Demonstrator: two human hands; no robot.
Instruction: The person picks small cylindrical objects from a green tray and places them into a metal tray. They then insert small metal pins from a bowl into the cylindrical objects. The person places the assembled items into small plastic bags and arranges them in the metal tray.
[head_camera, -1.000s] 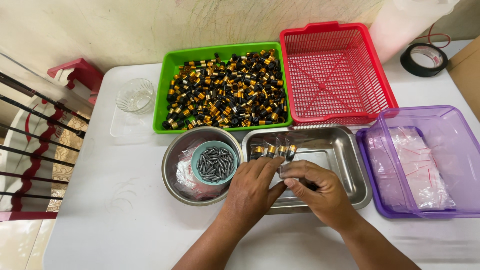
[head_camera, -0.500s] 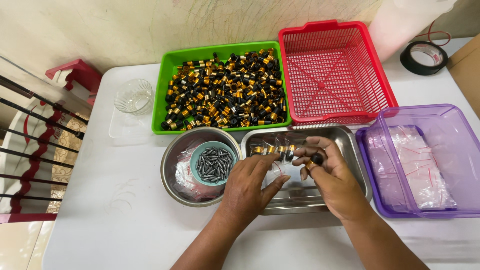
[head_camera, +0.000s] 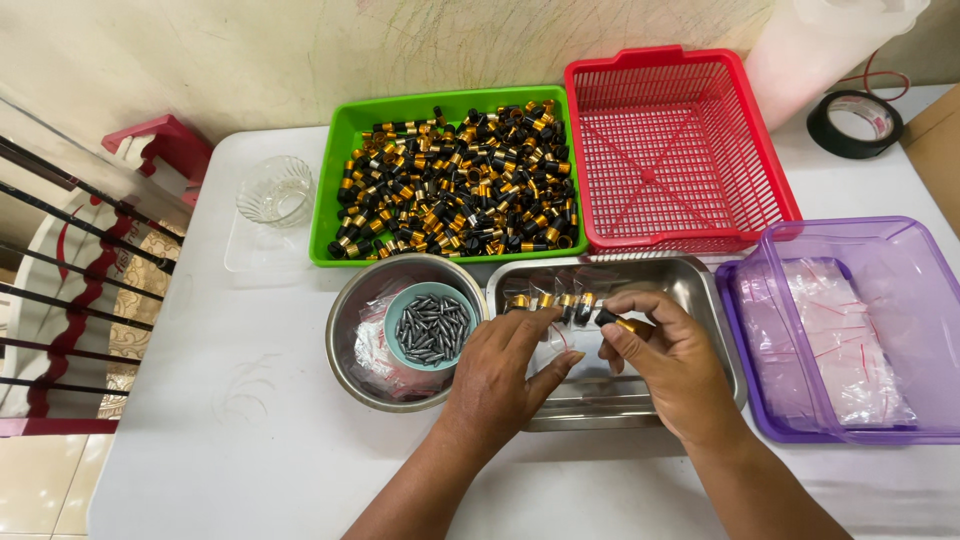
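- Right hand (head_camera: 672, 365) pinches a small black-and-gold metal cylinder (head_camera: 622, 322), its long axis pointing left toward the other fingers.
- Left hand (head_camera: 503, 372), fingers narrowed on a small clear plastic bag (head_camera: 556, 338), sits just beside it.

Small black-and-gold cylindrical part (head_camera: 622, 321), pinched between thumb and fingertips of right hand (head_camera: 680, 375), lying roughly level, gold end toward 3 o'clock, black end toward 9 o'clock. Held just above rectangular steel tray (head_camera: 700, 300), over its middle. Small clear plastic bag (head_camera: 560, 335) with red seal line, gripped at left hand (head_camera: 500, 375) fingertips, just at 9 o'clock of the part, mouth turned toward it. More black-and-gold parts (head_camera: 545, 299) in a short row on the tray floor, at 11 o'clock of the held one.
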